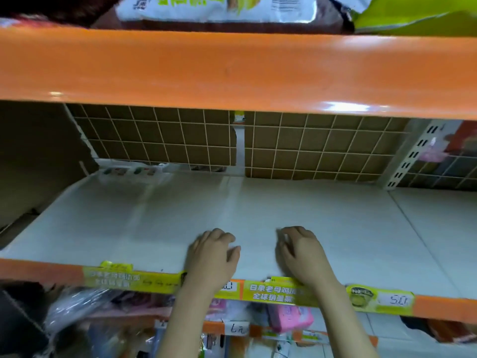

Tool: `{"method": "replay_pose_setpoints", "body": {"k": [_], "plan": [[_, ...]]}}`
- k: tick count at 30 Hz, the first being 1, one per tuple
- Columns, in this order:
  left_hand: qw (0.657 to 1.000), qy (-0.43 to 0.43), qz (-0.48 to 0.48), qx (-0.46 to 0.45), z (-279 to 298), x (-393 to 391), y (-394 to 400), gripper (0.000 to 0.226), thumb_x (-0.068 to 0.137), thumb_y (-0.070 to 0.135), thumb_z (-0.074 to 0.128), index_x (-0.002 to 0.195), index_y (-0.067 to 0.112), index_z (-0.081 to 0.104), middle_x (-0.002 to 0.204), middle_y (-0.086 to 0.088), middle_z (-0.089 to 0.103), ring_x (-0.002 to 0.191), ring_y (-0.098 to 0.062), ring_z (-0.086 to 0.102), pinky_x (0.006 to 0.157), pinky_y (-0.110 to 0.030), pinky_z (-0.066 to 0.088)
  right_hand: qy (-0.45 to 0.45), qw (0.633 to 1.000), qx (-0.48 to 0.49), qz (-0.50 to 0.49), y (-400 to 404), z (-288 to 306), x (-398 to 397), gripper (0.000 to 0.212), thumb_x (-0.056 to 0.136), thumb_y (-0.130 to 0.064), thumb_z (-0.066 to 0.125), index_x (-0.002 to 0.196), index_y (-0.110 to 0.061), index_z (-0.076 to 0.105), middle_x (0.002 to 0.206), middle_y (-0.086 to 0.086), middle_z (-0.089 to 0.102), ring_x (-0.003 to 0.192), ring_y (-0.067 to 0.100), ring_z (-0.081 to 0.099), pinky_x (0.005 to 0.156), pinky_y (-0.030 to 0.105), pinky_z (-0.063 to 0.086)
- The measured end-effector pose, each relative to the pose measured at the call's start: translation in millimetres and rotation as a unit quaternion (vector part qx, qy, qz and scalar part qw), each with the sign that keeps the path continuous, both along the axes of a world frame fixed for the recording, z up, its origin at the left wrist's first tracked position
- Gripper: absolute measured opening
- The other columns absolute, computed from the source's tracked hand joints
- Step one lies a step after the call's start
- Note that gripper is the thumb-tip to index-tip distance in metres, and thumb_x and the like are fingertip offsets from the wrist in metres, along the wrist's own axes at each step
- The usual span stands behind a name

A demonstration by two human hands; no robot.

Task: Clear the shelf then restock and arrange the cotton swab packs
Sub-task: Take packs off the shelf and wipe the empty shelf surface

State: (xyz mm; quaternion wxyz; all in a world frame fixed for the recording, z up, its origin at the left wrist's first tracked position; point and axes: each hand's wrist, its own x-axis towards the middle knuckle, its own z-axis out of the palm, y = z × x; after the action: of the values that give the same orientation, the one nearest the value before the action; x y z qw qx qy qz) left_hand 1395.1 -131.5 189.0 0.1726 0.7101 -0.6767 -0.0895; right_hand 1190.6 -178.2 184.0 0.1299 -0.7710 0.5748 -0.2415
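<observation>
White shelf [335, 228] board, bare across the visible middle, orange front edge with a yellow price strip [271, 291]. Two hands reach over that edge onto it: left hand [213, 257] with fingers loosely curled, right hand [300, 254] the same, knuckles up. Neither grip has anything in it that shows; a pale blur at the right fingertips is too smeared to call. Cotton swab packs: zero in view on this shelf, so clearing looks done and restock not yet started. Packs may be among the blurred goods on the lower shelf [227, 329], but I cannot tell. Pink pack [290, 315] down there is unreadable. Judgement on handling: swab packs should be light, soft-sided or thin plastic, a bit slick, easy to crush or tip, so best taken by the sides across the width and set flat or upright in rows from the back. Counts: one brown cardboard backing [309, 143] in two sections behind a wire grid, two bags on the upper shelf, one white-green bag [214, 9] and one green [413, 21]. Small labelled items [129, 171] sit at the back left corner, number unclear.
</observation>
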Motion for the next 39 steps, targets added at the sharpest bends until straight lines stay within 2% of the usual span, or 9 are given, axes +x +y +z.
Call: {"method": "replay_pose_setpoints", "body": {"k": [4, 9, 13, 16, 20, 26, 31, 34, 39], "plan": [[1.0, -0.007, 0.024, -0.016, 4.1, 2.3, 5.8, 0.073, 0.073, 0.058, 0.014, 0.11, 0.022, 0.066, 0.111, 0.001, 0.063, 0.107, -0.026, 0.055, 0.089, -0.035, 0.04, 0.0, 1.0, 0.001, 0.023, -1.0, 2.1, -6.7, 0.034, 0.076, -0.023, 0.046, 0.098, -0.008, 0.068, 0.098, 0.013, 0.067, 0.091, 0.037, 0.059, 0.076, 0.04, 0.051], [1.0, -0.018, 0.014, 0.013, 4.7, 0.8, 1.1, 0.056, 0.08, 0.05, 0.028, 0.117, 0.023, 0.062, 0.118, 0.003, 0.06, 0.111, -0.022, 0.052, 0.091, -0.032, 0.039, -0.001, 1.0, -0.001, 0.015, 2.0, 2.4, -11.7, 0.033, 0.077, -0.022, 0.048, 0.097, -0.008, 0.069, 0.098, 0.012, 0.068, 0.092, 0.036, 0.06, 0.077, 0.04, 0.051], [1.0, -0.01, 0.0, 0.011, 3.2, -9.9, -3.5, 0.054, 0.08, 0.049, 0.03, 0.115, 0.024, 0.062, 0.117, 0.003, 0.061, 0.109, -0.022, 0.053, 0.089, -0.032, 0.041, 0.001, 1.0, 0.006, 0.0, 5.1, 0.1, -20.0, 0.035, 0.076, -0.023, 0.047, 0.1, -0.009, 0.069, 0.099, 0.012, 0.068, 0.093, 0.036, 0.06, 0.079, 0.039, 0.05], [1.0, -0.015, -0.01, 0.021, 3.8, -19.9, -4.7, 0.054, 0.08, 0.05, 0.028, 0.114, 0.024, 0.062, 0.116, 0.004, 0.061, 0.108, -0.02, 0.053, 0.089, -0.031, 0.041, -0.011, 1.0, 0.0, -0.024, 5.0, -0.9, -28.2, 0.027, 0.075, -0.018, 0.052, 0.094, -0.007, 0.068, 0.094, 0.013, 0.067, 0.088, 0.037, 0.06, 0.075, 0.038, 0.051], [1.0, -0.012, -0.01, 0.012, 2.1, -32.7, -5.0, 0.05, 0.081, 0.047, 0.033, 0.106, 0.02, 0.066, 0.106, 0.0, 0.064, 0.102, -0.025, 0.057, 0.084, -0.033, 0.042, -0.023, 0.999, 0.001, -0.03, 1.6, -2.1, -44.9, 0.022, 0.073, -0.018, 0.053, 0.087, -0.007, 0.067, 0.09, 0.011, 0.066, 0.084, 0.034, 0.061, 0.072, 0.033, 0.049], [0.999, 0.003, 0.039, -0.026, 3.4, -86.9, -13.2, 0.036, 0.078, 0.04, 0.047, 0.09, 0.015, 0.07, 0.089, -0.007, 0.067, 0.087, -0.034, 0.062, 0.073, -0.039, 0.048, -0.034, 0.999, 0.003, 0.003, -6.2, -1.6, -96.4, 0.029, 0.076, -0.022, 0.051, 0.097, -0.009, 0.068, 0.098, 0.007, 0.066, 0.092, 0.028, 0.061, 0.079, 0.03, 0.047], [0.999, 0.025, 0.042, 0.005, 8.5, -188.0, -14.7, 0.049, 0.083, 0.048, 0.034, 0.11, 0.021, 0.064, 0.111, -0.001, 0.062, 0.108, -0.026, 0.053, 0.087, -0.034, 0.041, -0.008, 0.999, -0.007, 0.054, -6.9, 0.9, -172.4, 0.03, 0.077, -0.02, 0.051, 0.098, -0.009, 0.068, 0.097, 0.007, 0.067, 0.091, 0.028, 0.062, 0.08, 0.03, 0.048], [1.0, 0.005, 0.01, 0.026, 7.2, -248.0, -13.3, 0.038, 0.094, 0.045, 0.038, 0.122, 0.026, 0.056, 0.125, 0.006, 0.053, 0.12, -0.018, 0.041, 0.094, -0.029, 0.033, -0.006, 0.999, -0.007, 0.042, -6.5, 1.7, -217.3, 0.031, 0.078, -0.018, 0.051, 0.102, -0.007, 0.067, 0.1, 0.008, 0.067, 0.09, 0.028, 0.062, 0.08, 0.03, 0.047], [0.999, -0.01, 0.003, 0.033, 9.9, -293.7, -7.1, 0.037, 0.096, 0.043, 0.039, 0.126, 0.027, 0.052, 0.13, 0.006, 0.048, 0.125, -0.016, 0.035, 0.097, -0.028, 0.029, -0.007, 0.999, -0.003, 0.035, -1.2, 3.9, -262.8, 0.04, 0.082, -0.021, 0.047, 0.115, -0.008, 0.064, 0.113, 0.006, 0.066, 0.102, 0.023, 0.061, 0.089, 0.028, 0.044]]}}
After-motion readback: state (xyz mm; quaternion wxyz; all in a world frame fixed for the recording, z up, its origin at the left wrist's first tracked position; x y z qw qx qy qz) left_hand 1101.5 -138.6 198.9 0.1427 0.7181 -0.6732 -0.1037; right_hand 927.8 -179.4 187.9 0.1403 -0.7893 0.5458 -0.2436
